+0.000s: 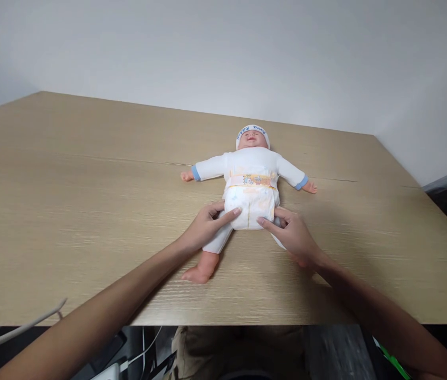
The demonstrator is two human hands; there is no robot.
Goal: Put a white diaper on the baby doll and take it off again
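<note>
A baby doll (251,158) in a white outfit with blue cuffs and a "Happy Baby" cap lies on its back, arms spread, head away from me. Around its hips and belly sits a white diaper (249,203) with a yellow-orange printed band across the waist. My left hand (211,221) pinches the diaper's leg edge on the left side, thumb on top and fingers tucked beneath. On the opposite leg edge, my right hand (292,229) grips in the same way. The doll's right-side leg is mostly hidden behind my right hand and wrist.
The doll rests on a light wooden table (88,232) against a pale wall (207,53). A white cable (21,330) pokes up at the front left edge. Below the front edge are a white plug (108,371) and a green item (393,361). Something black stands at the far right.
</note>
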